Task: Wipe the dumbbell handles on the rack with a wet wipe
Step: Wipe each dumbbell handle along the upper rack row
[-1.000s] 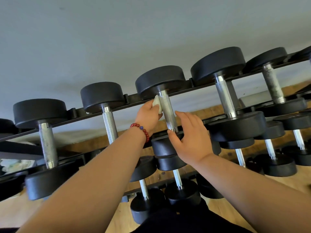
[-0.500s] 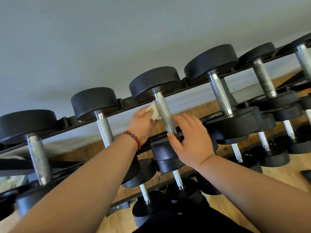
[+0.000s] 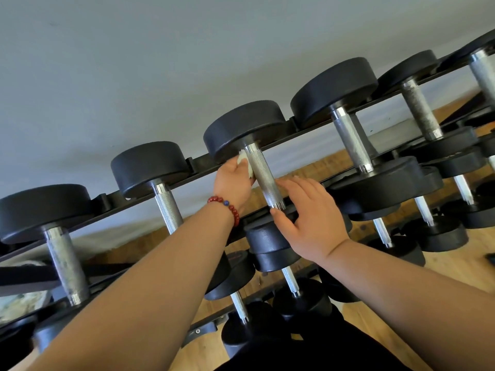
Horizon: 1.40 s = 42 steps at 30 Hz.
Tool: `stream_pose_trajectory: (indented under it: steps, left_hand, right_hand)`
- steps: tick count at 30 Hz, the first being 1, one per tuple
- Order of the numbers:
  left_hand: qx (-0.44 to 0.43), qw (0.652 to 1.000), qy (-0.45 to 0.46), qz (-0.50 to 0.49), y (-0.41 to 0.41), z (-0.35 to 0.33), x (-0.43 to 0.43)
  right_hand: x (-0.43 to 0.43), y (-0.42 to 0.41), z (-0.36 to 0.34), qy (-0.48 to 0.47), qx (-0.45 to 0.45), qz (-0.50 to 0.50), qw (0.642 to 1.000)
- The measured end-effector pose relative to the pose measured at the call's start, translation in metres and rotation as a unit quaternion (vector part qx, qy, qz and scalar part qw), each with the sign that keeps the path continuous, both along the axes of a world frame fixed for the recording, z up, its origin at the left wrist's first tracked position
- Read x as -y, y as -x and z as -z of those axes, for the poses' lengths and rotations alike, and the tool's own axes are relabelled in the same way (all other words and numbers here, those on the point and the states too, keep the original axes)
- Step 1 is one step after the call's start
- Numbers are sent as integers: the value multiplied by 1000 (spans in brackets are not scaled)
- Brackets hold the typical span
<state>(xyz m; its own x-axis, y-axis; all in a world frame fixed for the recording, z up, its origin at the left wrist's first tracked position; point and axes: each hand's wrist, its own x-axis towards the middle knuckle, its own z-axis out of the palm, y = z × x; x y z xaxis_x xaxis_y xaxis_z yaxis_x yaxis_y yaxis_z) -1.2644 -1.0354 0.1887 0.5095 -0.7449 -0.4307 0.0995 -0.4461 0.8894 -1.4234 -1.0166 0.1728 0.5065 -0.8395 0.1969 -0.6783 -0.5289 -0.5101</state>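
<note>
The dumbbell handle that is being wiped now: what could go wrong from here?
1. The wet wipe in the left hand touches only the left side of the handle, so the other side may stay dirty.
2. The right hand rests on the dumbbell's near head; if the dumbbell shifts on the rack, fingers could be pinched.
3. The bead bracelet hangs close to the rack and might catch.

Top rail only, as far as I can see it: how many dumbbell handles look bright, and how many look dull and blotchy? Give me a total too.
Bright handles: 4
Dull blotchy handles: 2
Total: 6
</note>
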Motion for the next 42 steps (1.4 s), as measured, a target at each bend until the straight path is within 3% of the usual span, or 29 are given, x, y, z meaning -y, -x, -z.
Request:
stream_pose_trajectory:
  steps: [4,7,10,16,22,27,32,38,42]
  left_hand:
    - [164,980,-21,113,7,13,-29]
    - [203,974,-17,102,9,8,-23]
    - [179,982,-16,54,8,5,-5]
    - [204,962,14,180,15,13,-56]
    - [167,980,-31,101,3,17,-17]
    - [153,962,-42,224,-2,24,-52]
    - [112,980,-56,153,5,15,-30]
    - [156,952,-55,257,5,11,-64]
    - [128,962,-61,234,3,12,-59]
  right_hand:
    - [1,1,2,5,10,-6,1000]
    - [1,2,2,0,9,0,1000]
    - [0,1,2,-2,13,4,1000]
    - [2,2,3,2,12,-8,1000]
    - [1,2,2,-7,19,0,1000]
    - [1,1,3,6,41,-2,999]
    - [0,2,3,-7,31,0,1000]
    - [1,2,3,4,41,-3,999]
    - [0,2,3,6,44,-1,999]
